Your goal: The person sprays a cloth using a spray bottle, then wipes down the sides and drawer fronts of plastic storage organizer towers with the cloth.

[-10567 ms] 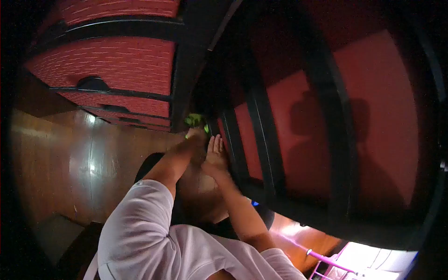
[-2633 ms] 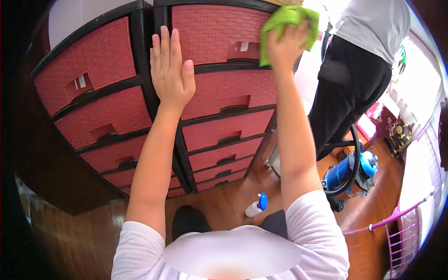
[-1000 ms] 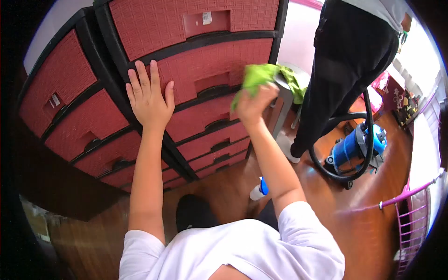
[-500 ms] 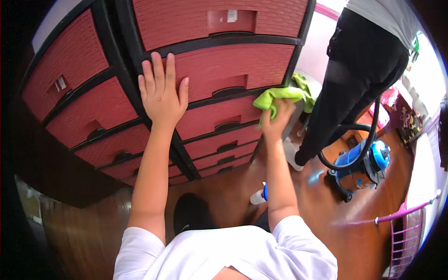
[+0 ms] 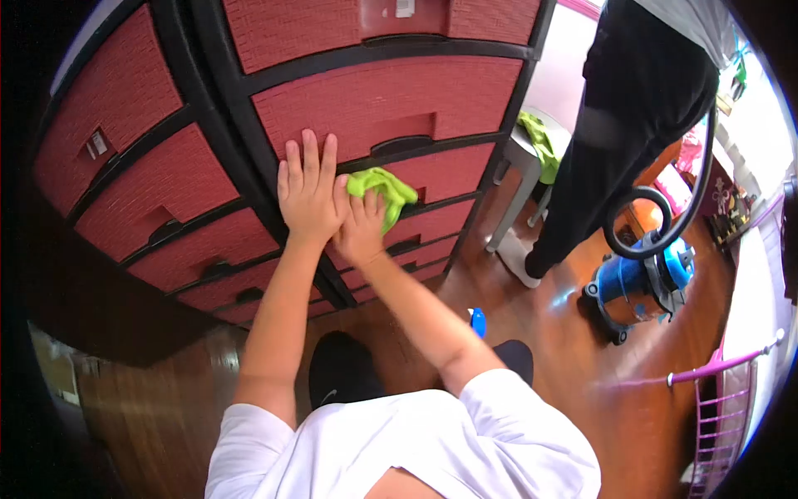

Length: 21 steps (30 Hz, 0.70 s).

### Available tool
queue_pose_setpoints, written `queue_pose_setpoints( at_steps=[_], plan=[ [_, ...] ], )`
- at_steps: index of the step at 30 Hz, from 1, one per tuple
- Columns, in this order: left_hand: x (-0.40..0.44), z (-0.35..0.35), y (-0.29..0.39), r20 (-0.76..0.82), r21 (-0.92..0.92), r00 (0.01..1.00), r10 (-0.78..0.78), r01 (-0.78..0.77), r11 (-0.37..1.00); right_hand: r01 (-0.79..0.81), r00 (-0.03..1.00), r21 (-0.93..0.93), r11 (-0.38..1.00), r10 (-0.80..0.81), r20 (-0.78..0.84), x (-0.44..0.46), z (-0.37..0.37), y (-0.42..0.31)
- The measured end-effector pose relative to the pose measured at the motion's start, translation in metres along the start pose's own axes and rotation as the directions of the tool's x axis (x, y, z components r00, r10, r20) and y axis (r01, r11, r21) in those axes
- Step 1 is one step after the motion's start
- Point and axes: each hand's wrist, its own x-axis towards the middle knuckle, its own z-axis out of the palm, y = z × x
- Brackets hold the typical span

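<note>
My left hand (image 5: 312,200) lies flat with its fingers stretched out against the red woven-texture front of a plastic drawer cabinet (image 5: 332,104) with black frames. Right beside it, my right hand (image 5: 363,233) presses a bright green cloth (image 5: 394,193) to a drawer front below, its fingers over the fabric. The two hands touch or overlap at the thumb; exactly how is hard to see. Black cut-out handles show on the drawers, and the cloth partly hides one of the lower fronts.
A similar red cabinet (image 5: 158,179) adjoins on the left. To the right, a grey stool (image 5: 524,162) holds another green cloth (image 5: 544,154), beside a standing person's dark-trousered leg (image 5: 640,100). A blue vacuum cleaner (image 5: 628,287), a blue-topped bottle (image 5: 477,323) and a pink rail (image 5: 723,366) are nearby.
My right hand has swept the green cloth leftward from the cabinet's right edge to beside my left hand. My left hand has shifted slightly down and right. The vacuum hose has moved.
</note>
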Motion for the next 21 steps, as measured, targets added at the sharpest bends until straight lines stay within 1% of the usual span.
queue_pose_setpoints(
  at_steps=[1,2,4,7,8,9,10,11,12,14,16,17,18,20,21],
  plan=[
    [-0.002,0.000,-0.003,0.007,0.009,0.999,0.032,-0.032,0.999,0.012,0.989,-0.036,0.999,-0.007,0.146,0.001,-0.020,0.021],
    [-0.002,0.000,-0.002,0.015,-0.027,0.999,0.031,-0.031,0.999,0.036,0.958,-0.073,0.997,-0.014,0.287,0.005,-0.043,0.042],
    [0.000,-0.002,0.004,0.010,-0.091,1.000,0.008,-0.007,0.996,-0.192,0.972,-0.149,0.970,0.209,0.105,0.011,-0.076,0.082],
    [0.001,0.002,0.009,-0.015,-0.076,1.000,-0.018,0.017,0.997,-0.305,0.946,-0.080,0.949,0.292,-0.140,0.001,-0.071,0.086],
    [0.001,0.002,0.009,-0.016,-0.068,1.000,-0.022,0.021,0.997,-0.352,0.933,-0.028,0.935,0.349,-0.084,-0.003,-0.067,0.072],
    [0.000,0.001,0.008,-0.014,-0.068,1.000,-0.024,0.023,0.997,-0.314,0.947,-0.033,0.949,0.310,-0.088,-0.007,-0.062,0.055],
    [-0.001,0.001,0.007,-0.015,-0.072,1.000,-0.024,0.023,0.997,-0.178,0.982,0.005,0.984,0.178,-0.061,-0.022,-0.050,0.049],
    [-0.001,0.000,0.007,-0.016,-0.076,1.000,-0.021,0.020,0.997,-0.146,0.989,0.062,0.987,0.147,-0.007,-0.031,-0.047,0.035],
    [0.000,0.000,0.006,-0.018,-0.079,1.000,-0.016,0.015,0.997,0.012,0.999,0.073,0.997,-0.016,0.051,-0.037,-0.047,0.036],
    [-0.001,-0.001,0.006,-0.018,-0.067,1.000,-0.022,0.021,0.998,0.015,0.983,0.008,1.000,-0.016,0.185,-0.034,-0.055,0.049],
    [-0.002,-0.001,0.006,-0.010,-0.075,1.000,-0.022,0.021,0.997,-0.169,0.960,-0.098,0.981,0.186,0.209,-0.023,-0.076,0.067],
    [-0.003,-0.001,0.007,-0.004,-0.084,1.000,-0.024,0.024,0.996,-0.052,0.989,-0.183,0.982,0.076,0.127,-0.024,-0.079,0.073],
    [-0.002,0.000,0.006,-0.005,-0.091,1.000,-0.031,0.030,0.995,-0.136,0.986,-0.216,0.967,0.153,0.066,-0.021,-0.076,0.068],
    [-0.001,0.004,0.007,-0.036,-0.065,0.999,-0.031,0.029,0.997,-0.304,0.952,-0.260,0.916,0.302,-0.050,-0.016,-0.058,0.033],
    [-0.001,0.002,0.006,-0.037,-0.060,0.999,-0.032,0.030,0.998,-0.378,0.924,-0.223,0.899,0.380,-0.033,-0.022,-0.042,0.021]
  ],
)
